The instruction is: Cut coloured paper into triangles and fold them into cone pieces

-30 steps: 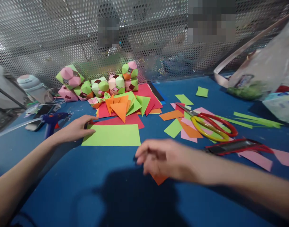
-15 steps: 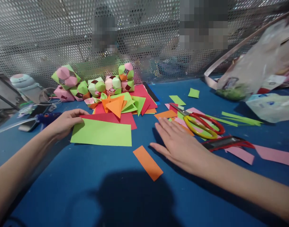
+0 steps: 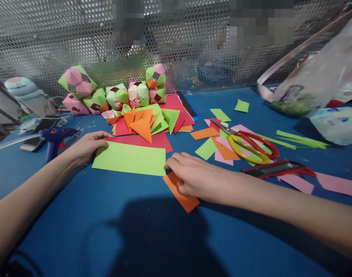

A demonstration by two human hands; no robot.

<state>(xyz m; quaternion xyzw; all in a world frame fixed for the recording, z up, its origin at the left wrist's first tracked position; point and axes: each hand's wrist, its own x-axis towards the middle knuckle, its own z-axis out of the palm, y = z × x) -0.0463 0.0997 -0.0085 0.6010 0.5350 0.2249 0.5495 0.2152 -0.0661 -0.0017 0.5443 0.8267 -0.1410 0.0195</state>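
Observation:
A rectangular sheet of light green paper (image 3: 130, 158) lies in front of me, partly over a red sheet (image 3: 155, 141). My left hand (image 3: 91, 148) pinches the green sheet at its upper left corner, thumb on top. At the opposite end, the curled fingers of my right hand (image 3: 190, 175) meet the green sheet's right edge; their exact hold is partly hidden. Under that hand rests an orange paper strip (image 3: 187, 202), covered in part by the thumb and palm. Folded orange pieces (image 3: 143, 125) and green pieces (image 3: 170, 117) are heaped just behind the sheets.
Scissors (image 3: 251, 148) and a red-and-black cutter (image 3: 279, 169) lie at the right among paper scraps (image 3: 206, 148). Folded paper balls (image 3: 117, 96) line the back. On the left are a blue glue gun (image 3: 53, 140), a phone (image 3: 32, 144) and a bottle (image 3: 26, 94). Plastic bags (image 3: 334, 125) stand far right.
My right hand has moved left from beside the scraps to the green sheet's right edge, its flat fingers now curled. The left hand keeps its pinch. The whole view has shifted slightly.

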